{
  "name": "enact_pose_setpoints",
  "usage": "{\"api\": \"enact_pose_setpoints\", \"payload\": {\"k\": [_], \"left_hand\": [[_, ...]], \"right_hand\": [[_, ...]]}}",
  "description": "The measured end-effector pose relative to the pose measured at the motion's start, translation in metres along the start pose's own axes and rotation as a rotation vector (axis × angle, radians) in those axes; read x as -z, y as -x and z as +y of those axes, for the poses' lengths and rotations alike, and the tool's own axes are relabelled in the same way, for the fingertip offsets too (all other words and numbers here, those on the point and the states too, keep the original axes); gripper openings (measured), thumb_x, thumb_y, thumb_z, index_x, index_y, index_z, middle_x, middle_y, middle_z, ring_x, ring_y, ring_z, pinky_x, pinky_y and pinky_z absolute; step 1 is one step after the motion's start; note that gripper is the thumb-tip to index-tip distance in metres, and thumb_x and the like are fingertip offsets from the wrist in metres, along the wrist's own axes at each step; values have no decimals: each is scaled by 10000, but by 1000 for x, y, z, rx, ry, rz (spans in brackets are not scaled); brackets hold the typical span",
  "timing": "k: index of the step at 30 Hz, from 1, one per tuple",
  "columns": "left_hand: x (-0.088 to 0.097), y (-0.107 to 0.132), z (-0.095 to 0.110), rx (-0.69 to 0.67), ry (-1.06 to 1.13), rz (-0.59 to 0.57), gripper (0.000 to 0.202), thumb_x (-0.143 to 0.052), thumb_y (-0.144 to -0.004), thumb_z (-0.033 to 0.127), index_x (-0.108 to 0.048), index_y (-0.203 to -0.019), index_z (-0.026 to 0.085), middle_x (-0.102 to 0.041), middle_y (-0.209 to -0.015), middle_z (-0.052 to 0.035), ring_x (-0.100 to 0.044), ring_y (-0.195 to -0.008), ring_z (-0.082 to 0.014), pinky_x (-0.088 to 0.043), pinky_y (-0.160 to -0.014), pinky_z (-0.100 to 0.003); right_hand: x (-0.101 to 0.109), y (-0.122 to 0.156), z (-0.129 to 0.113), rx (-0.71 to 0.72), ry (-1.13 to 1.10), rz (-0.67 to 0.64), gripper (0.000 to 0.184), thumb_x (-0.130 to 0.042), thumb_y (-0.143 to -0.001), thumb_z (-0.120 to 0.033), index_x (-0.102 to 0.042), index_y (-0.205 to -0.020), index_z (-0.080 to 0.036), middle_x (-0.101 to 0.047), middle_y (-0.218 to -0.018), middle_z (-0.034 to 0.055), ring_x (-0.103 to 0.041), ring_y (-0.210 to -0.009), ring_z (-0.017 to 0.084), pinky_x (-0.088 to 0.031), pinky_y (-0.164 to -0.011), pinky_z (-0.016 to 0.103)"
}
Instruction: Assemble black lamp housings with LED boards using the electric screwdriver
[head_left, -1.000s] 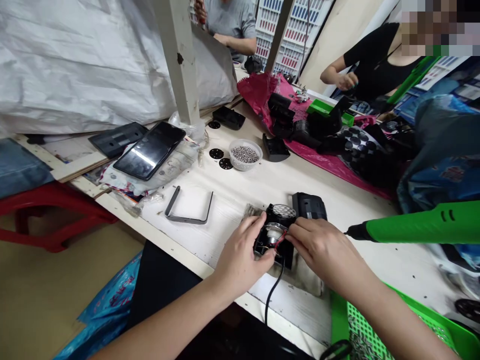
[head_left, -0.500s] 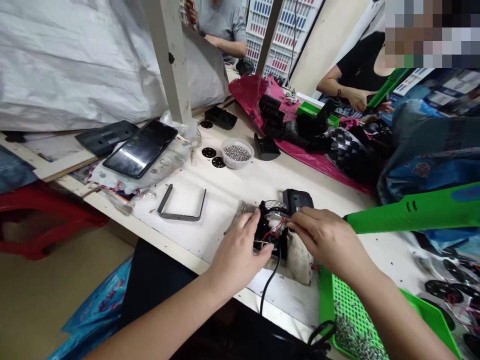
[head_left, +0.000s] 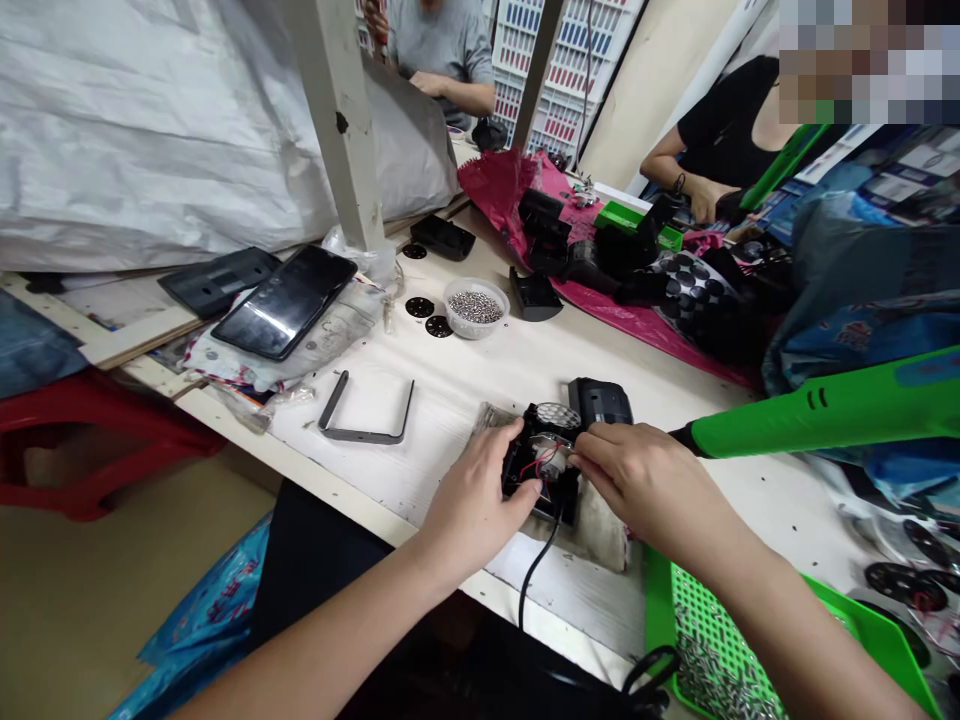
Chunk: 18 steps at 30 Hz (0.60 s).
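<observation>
A black plastic housing [head_left: 568, 508] lies on a folded cloth [head_left: 606, 520] at the table's front. Inside it sit a silvery round motor part [head_left: 553, 446] and thin red wires [head_left: 534, 466]; a black cord [head_left: 534, 580] leaves its near side. My left hand [head_left: 484, 490] grips the housing's left side, fingers on the far edge and thumb over the near part. Pinched at the right of the motor part is my right hand [head_left: 634, 475]; what its fingertips hold is hidden. Behind the housing rests a dark plastic cover [head_left: 601, 402].
A green electric screwdriver [head_left: 817, 402] juts in from the right, above a green basket [head_left: 660, 600] of screws. Left are a grey U-shaped frame [head_left: 365, 436] and a phone [head_left: 286, 302]. A bowl of small metal parts [head_left: 477, 308] stands farther back. Two people work beyond.
The housing has turned slightly, and its inside shows more clearly. My right hand has shifted only a little at the motor part. The view has moved slightly.
</observation>
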<state>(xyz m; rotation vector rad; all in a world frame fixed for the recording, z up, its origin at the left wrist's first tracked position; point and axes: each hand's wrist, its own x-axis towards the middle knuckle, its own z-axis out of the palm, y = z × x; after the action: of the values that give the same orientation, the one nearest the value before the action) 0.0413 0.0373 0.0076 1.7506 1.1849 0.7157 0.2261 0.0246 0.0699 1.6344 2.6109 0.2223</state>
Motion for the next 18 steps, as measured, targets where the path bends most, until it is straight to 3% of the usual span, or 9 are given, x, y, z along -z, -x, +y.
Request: {"api": "enact_pose_setpoints", "payload": {"k": [10,18], "left_hand": [[4,-1,-4,26,10,-89,639,-577,-848,277,-351,-1441,205,-447,-1443,-121,-398,-1339,-290,-364,-1095,-500],[6,-1,-5,40,103,-84,622,-601,-821,207,-403,-1411,224,-500,-1397,-97,-469,-1283,-276,-409,-1072,-470]], "right_hand": [[1,4,1,50,-10,19,187,-490,-917,-207,-534,-735,-208,-536,-660,-3,-539,-602,194,-378,-594,328],[1,3,-5,64,77,8,201,-566,-856,-126,-488,-696,-219,-521,-657,-13,-527,-590,197,-355,-601,335]]}}
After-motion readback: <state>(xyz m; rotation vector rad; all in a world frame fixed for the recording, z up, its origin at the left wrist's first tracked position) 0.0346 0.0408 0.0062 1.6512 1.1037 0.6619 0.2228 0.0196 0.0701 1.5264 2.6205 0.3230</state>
